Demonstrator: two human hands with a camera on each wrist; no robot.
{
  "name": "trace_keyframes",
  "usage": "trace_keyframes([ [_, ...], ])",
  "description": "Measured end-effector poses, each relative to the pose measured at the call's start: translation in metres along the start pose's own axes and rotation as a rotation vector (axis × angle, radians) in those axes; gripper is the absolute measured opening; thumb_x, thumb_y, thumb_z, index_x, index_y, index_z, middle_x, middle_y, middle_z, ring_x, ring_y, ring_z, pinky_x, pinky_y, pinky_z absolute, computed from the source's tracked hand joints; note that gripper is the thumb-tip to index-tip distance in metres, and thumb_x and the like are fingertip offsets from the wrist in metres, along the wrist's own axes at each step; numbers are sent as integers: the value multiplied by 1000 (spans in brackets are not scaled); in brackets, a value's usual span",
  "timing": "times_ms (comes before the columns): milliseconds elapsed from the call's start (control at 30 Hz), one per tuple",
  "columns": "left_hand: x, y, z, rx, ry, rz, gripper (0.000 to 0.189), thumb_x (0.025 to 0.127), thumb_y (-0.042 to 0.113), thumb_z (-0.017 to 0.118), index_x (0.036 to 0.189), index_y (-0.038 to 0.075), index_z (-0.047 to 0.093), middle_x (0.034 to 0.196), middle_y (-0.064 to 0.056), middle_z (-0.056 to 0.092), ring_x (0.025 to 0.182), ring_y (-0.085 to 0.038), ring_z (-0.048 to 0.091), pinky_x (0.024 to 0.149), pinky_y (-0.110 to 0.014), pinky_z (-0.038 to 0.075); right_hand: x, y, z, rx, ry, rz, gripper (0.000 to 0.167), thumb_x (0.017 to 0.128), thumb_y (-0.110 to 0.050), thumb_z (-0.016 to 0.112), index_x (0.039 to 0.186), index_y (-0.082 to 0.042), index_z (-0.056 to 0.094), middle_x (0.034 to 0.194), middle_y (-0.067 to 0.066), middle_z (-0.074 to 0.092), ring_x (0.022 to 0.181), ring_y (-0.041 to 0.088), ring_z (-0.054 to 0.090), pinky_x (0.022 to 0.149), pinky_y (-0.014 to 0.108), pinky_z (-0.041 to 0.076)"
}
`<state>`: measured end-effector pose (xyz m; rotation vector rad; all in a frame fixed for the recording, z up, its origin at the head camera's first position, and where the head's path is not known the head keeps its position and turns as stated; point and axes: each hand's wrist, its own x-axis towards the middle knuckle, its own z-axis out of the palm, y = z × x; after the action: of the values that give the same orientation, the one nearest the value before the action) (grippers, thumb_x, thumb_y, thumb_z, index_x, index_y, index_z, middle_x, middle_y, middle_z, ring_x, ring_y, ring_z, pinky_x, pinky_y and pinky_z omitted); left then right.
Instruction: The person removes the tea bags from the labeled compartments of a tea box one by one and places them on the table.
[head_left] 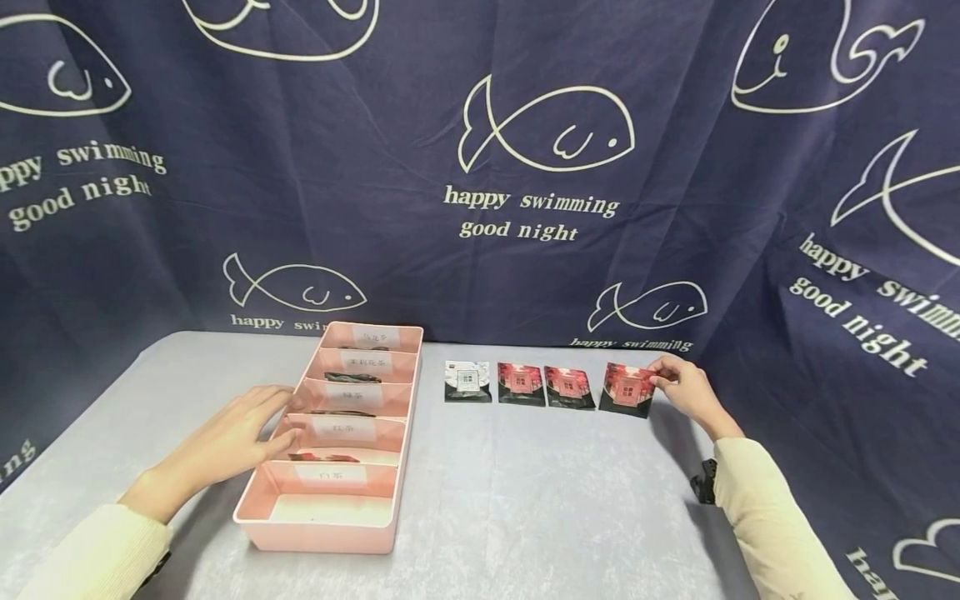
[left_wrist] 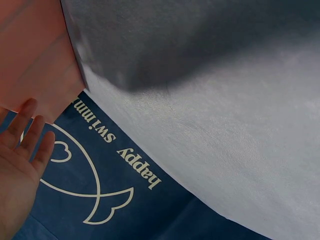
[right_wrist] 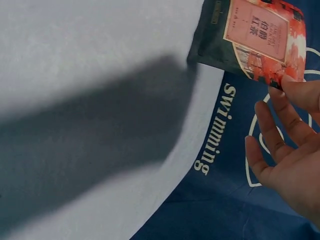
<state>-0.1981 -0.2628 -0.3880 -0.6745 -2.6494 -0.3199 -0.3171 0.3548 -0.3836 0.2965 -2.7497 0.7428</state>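
Note:
My right hand (head_left: 686, 390) pinches the right edge of a red and black tea packet (head_left: 627, 390) between thumb and forefinger. In the right wrist view the packet (right_wrist: 260, 40) shows a pink label reading black tea, and the other fingers spread below it. My left hand (head_left: 225, 437) is at the left side of a pink divided box (head_left: 360, 537), its fingers extended along the rim. The left wrist view shows the fingers (left_wrist: 32, 125) against the pink outer wall. Dark packets and a red packet (head_left: 326, 457) lie in the box's labelled compartments; the front one shows only its pale bottom.
Left of the held packet, two red packets (head_left: 570, 388) (head_left: 521, 384) and a white and black packet (head_left: 468, 382) lie in a row on the grey table (head_left: 562, 508). A navy curtain (head_left: 405, 208) with fish prints hangs behind and at both sides.

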Motion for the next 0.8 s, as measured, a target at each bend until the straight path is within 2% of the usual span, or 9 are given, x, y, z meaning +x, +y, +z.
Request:
trace_keyframes([
  [200, 0, 0, -1, -9, -18, -9, 45, 79, 32, 65, 110, 0, 57, 113, -17, 58, 108, -35, 52, 92, -50, 41, 4, 4, 10, 11, 42, -8, 11, 79, 4, 61, 90, 3, 60, 84, 20, 64, 71, 20, 60, 57, 24, 44],
  [400, 0, -2, 2, 5, -12, -12, 43, 79, 32, 66, 108, 2, 58, 111, -14, 59, 106, -33, 53, 91, -48, 42, 7, 6, 18, 54, 41, 4, 20, 75, 10, 59, 94, 9, 57, 80, 23, 62, 67, 18, 58, 56, 18, 44],
  [500, 0, -2, 2, 2, -16, -13, 43, 79, 33, 66, 108, 2, 57, 111, -14, 59, 106, -33, 53, 91, -49, 42, 8, 6, 21, 43, 45, 16, 23, 74, 11, 58, 97, 9, 56, 81, 24, 63, 67, 18, 58, 58, 21, 45],
  [667, 0, 0, 0, -7, -33, -21, 46, 80, 33, 65, 111, 0, 57, 114, -18, 57, 110, -36, 51, 93, -51, 41, 10, 5, 27, 12, 51, 29, 29, 74, 8, 58, 103, 8, 54, 87, 27, 64, 73, 29, 62, 61, 27, 47],
  [800, 0, 0, 0, -9, -39, -26, 47, 80, 33, 65, 112, 0, 56, 115, -18, 57, 110, -37, 51, 93, -51, 41, 12, 6, 33, 4, 19, 62, 36, 75, 5, 57, 110, 7, 50, 90, 27, 63, 77, 34, 62, 59, 27, 45],
])
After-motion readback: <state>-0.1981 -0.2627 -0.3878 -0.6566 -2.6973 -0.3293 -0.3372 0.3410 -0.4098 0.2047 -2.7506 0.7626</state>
